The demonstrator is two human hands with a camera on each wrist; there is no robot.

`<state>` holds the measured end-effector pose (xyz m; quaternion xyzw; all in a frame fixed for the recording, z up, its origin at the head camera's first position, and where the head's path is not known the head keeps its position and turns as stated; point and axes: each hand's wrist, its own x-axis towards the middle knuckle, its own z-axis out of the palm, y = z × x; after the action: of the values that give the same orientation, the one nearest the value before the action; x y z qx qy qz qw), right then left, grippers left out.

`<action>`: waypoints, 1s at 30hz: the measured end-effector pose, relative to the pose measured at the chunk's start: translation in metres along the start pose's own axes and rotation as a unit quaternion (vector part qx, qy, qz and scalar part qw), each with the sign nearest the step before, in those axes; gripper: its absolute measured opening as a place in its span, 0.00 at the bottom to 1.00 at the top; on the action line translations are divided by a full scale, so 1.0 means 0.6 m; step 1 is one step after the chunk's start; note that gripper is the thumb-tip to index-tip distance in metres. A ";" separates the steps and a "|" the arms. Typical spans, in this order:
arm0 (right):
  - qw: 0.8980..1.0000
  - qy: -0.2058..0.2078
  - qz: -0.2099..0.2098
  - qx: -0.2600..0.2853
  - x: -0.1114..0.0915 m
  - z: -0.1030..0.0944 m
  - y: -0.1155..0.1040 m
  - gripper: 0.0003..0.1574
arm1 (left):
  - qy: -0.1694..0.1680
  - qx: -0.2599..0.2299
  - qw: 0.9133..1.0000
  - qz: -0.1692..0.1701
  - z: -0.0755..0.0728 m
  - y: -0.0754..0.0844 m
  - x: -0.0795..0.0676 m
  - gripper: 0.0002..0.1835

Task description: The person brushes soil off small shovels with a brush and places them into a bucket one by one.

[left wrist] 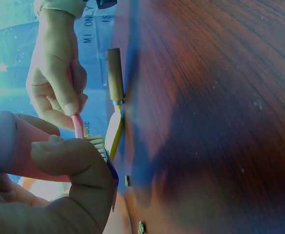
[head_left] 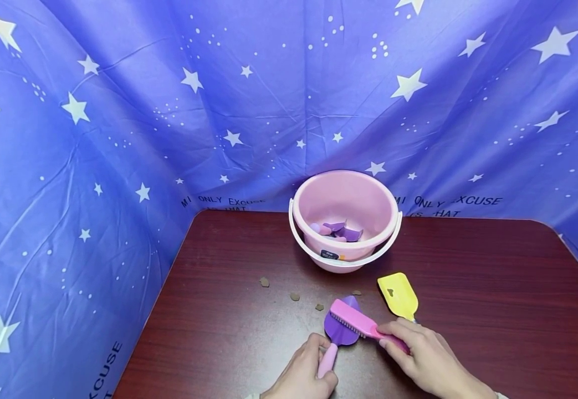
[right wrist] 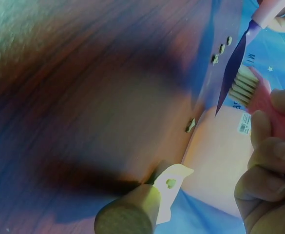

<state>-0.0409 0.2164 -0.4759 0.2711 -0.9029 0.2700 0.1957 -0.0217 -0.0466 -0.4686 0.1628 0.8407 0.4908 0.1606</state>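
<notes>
Two tools, a purple trowel (head_left: 339, 334) and a pink brush (head_left: 353, 317), look light and stiff, probably smooth plastic that could slip, so the handles seem the best hold. Left hand (head_left: 302, 370) has fingers curled closed round the trowel handle, blade just beyond the fingertips; right hand (head_left: 424, 353) grips the brush handle, fingers wrapped, bristles (right wrist: 243, 87) ahead of them at the blade.
</notes>
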 end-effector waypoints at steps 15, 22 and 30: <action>0.998 0.016 0.040 -0.041 0.006 -0.009 0.017 0.19 | -0.012 0.012 1.000 0.005 0.003 0.001 -0.001 0.22; 0.995 0.030 0.074 -0.052 0.009 -0.026 0.028 0.21 | 0.005 0.023 1.000 0.019 0.000 0.001 -0.003 0.23; 0.992 0.030 0.102 -0.060 0.006 -0.036 0.035 0.23 | 0.051 0.056 0.996 0.040 -0.003 -0.002 -0.004 0.22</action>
<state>-0.0516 0.2426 -0.4653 0.1568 -0.9343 0.2420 0.2096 -0.0205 -0.0499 -0.4687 0.1802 0.8665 0.4570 0.0887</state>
